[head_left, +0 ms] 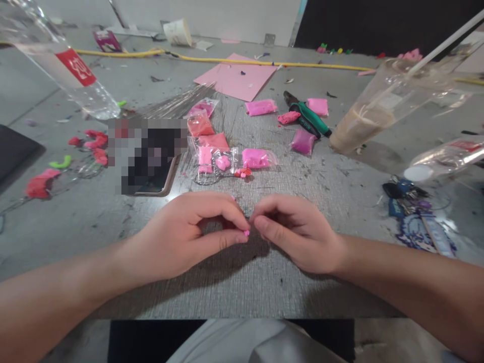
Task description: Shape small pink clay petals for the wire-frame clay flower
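Note:
My left hand (189, 232) pinches a tiny pink clay piece (247, 233) between thumb and fingertips, above the grey table (242, 297). Close beside it on the right, my right hand (298, 229) has its thumb and forefinger pressed together; whatever they hold is too small or hidden to name. Just beyond the hands lie pink clay packets (258, 158), coral packets (213, 142) and a small red and pink clay bit (244, 173).
A phone (151, 176), partly pixelated, lies left of the packets. Green-handled pliers (312, 118), a tilted drink cup (363, 116), keys (404, 194) and a bottle (446, 159) are at right. Another bottle (75, 70), thin wires (174, 103) and pink paper (242, 78) stand or lie farther back.

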Demonstrator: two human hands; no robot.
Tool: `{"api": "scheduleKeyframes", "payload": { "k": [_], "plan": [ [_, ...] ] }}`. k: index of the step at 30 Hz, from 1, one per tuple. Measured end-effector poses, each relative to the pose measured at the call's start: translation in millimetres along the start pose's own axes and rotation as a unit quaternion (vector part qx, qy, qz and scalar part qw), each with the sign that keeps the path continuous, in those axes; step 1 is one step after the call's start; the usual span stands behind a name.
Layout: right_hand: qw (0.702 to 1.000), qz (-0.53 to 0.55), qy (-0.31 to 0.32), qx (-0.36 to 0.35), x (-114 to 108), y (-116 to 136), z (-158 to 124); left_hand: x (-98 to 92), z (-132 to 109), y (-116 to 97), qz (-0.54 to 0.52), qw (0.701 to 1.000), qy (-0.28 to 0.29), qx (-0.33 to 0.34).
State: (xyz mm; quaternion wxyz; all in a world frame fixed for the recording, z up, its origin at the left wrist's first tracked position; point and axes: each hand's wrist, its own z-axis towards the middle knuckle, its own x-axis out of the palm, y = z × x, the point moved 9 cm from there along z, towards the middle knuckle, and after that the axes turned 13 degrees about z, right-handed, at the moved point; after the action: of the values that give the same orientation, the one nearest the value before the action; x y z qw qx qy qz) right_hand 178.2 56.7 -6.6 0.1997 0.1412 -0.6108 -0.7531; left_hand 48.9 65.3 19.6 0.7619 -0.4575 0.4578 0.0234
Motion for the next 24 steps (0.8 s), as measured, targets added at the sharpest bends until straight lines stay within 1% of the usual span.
{"api": "scheduleKeyframes", "payload": {
  "k": [3, 6, 10, 12, 16, 18, 20, 22, 24],
  "plan": [
    [0.998, 0.008, -0.068, 0.008, -11, -5, -1, 9.5, -1, -2, 0.066, 0.995, 0.044, 0.059],
    [0.993, 0.018, -0.112, 0.031, -19, -11, -1, 20.8, -4, 1, 0.148, 0.981, 0.083, 0.098],
    [0.984, -0.026, -0.170, 0.039, -31, -11, -2, 28.9, -8, 0, 0.234, 0.956, 0.112, 0.134],
    [0.982, -0.040, -0.178, 0.048, -32, -10, -2, 29.5, -8, -1, 0.253, 0.950, 0.122, 0.133],
    [0.981, -0.067, -0.169, 0.071, -31, -11, -1, 30.2, -8, 1, 0.259, 0.950, 0.137, 0.109],
    [0.978, -0.111, -0.162, 0.070, -30, -9, -1, 30.5, -8, 3, 0.256, 0.951, 0.137, 0.107],
    [0.976, -0.158, -0.141, 0.059, -28, -8, 1, 28.0, -7, 5, 0.248, 0.956, 0.124, 0.100],
    [0.974, -0.186, -0.120, 0.040, -25, -7, 1, 20.0, -5, 9, 0.249, 0.961, 0.088, 0.076],
    [0.975, -0.192, -0.114, 0.014, -24, -6, 0, 6.2, -2, 15, 0.274, 0.961, 0.025, 0.037]
  ]
}}
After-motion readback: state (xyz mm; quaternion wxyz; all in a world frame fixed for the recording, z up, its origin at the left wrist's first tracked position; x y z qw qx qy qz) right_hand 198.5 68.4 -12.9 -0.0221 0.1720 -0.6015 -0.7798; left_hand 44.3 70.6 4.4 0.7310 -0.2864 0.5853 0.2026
